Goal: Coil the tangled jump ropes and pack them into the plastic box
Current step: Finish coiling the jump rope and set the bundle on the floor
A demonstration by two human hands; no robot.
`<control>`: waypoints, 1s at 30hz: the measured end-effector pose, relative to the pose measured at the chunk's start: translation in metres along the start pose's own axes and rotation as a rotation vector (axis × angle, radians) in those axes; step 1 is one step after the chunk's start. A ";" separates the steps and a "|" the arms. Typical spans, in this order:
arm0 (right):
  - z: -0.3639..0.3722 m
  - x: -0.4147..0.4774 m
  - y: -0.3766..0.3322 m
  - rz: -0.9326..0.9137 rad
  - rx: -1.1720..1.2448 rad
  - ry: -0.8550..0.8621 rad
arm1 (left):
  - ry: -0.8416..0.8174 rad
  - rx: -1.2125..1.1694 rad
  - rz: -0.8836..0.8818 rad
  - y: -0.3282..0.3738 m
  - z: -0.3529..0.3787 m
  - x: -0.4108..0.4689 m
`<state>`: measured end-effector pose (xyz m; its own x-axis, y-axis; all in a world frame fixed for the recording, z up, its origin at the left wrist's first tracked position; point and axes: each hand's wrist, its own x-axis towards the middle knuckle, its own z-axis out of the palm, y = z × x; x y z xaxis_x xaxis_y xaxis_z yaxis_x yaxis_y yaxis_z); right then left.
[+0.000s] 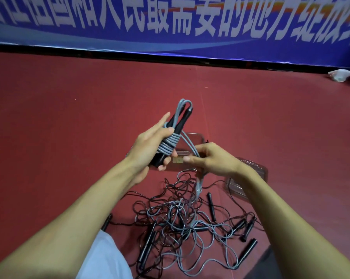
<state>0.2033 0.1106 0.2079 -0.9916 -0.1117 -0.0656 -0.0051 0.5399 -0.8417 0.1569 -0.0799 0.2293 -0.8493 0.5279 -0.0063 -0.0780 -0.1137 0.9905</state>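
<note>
My left hand grips a pair of black jump-rope handles with grey cord wound several times around them. My right hand pinches the loose run of that grey cord, which trails down to the floor. Below my hands lies a tangled heap of grey and dark ropes with several black handles scattered in it. The clear plastic box sits on the floor behind my hands, mostly hidden by them.
A clear plastic lid lies on the red floor to the right of the box. A blue banner runs along the far wall. A white bag sits at the far right. My knees are at the bottom.
</note>
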 end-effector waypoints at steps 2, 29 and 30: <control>-0.001 -0.001 0.004 0.061 -0.104 -0.062 | 0.051 0.030 -0.001 -0.001 -0.003 0.002; 0.004 -0.018 -0.024 -0.364 -0.615 0.245 | -0.206 1.490 0.041 -0.029 -0.002 -0.001; 0.002 -0.020 -0.024 -0.353 -0.599 0.298 | -0.221 1.514 0.049 -0.029 0.000 -0.001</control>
<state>0.2233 0.0983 0.2282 -0.9105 -0.1779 0.3733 -0.3142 0.8846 -0.3446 0.1600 -0.0776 0.2007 -0.7324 0.6754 -0.0862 0.6523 0.7323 0.1956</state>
